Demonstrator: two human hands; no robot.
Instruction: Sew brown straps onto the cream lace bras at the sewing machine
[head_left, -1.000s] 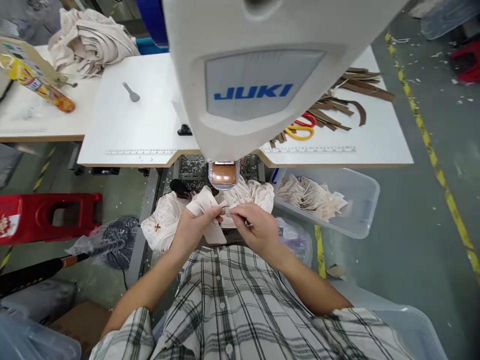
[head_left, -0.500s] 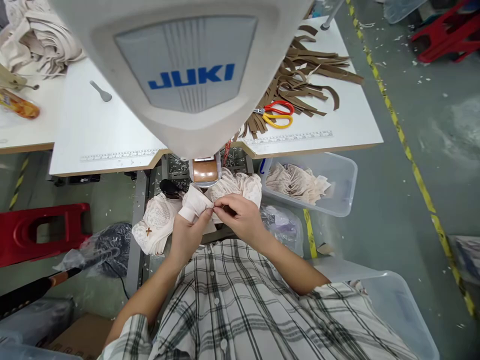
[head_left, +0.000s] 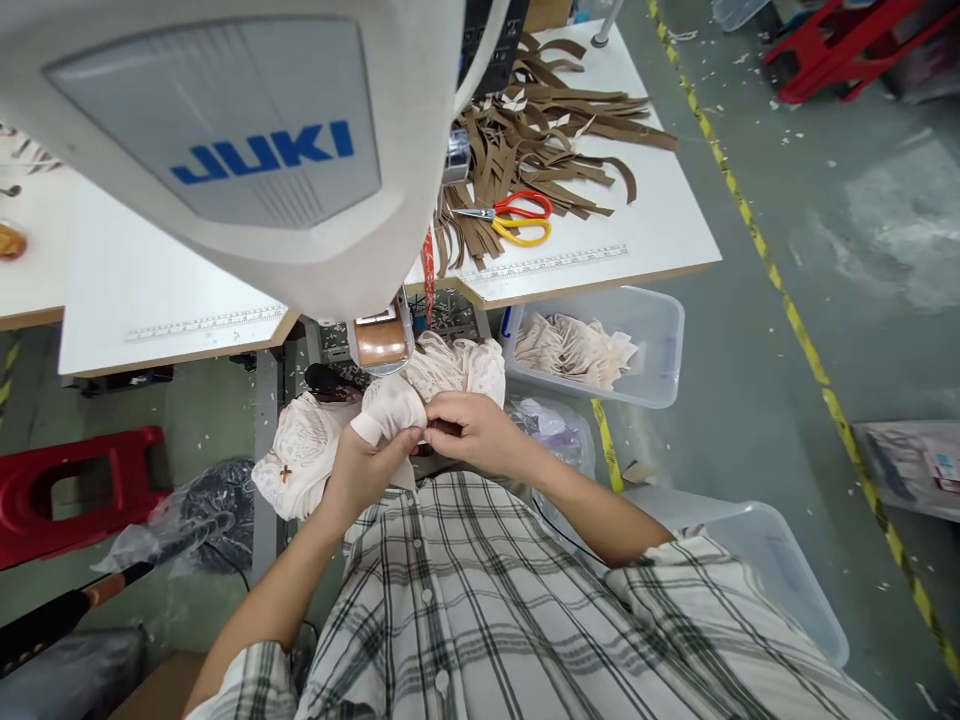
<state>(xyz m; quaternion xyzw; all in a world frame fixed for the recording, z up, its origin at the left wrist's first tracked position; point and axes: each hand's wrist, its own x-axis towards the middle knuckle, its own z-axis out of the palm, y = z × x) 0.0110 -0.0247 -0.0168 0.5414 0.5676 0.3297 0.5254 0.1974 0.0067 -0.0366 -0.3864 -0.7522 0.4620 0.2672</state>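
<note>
Both hands are close together below the head of a white JUKI sewing machine [head_left: 255,170]. My left hand [head_left: 367,462] is closed on the lower edge of a cream fabric piece [head_left: 391,405], thumb pointing right. My right hand [head_left: 469,430] pinches the same fabric's right edge, its fingertips touching or nearly touching the left thumb. More cream lace fabric [head_left: 300,455] hangs to the left, with a small brown cross mark on it, and another lace part [head_left: 457,368] lies behind the right hand. A copper-coloured machine part [head_left: 381,342] is just above the fabric.
Red-and-yellow-handled scissors [head_left: 523,218] and brown strips [head_left: 517,150] lie on the white table [head_left: 667,220]. A clear bin [head_left: 660,350] of cream pieces stands at its front edge. Red stools [head_left: 142,495] and plastic bags are on the floor; another clear bin [head_left: 780,570] is at right.
The camera view has shifted right, so the machine appears further left. The held fabric is now more rounded, and my right fingers have closed in against its edge.
</note>
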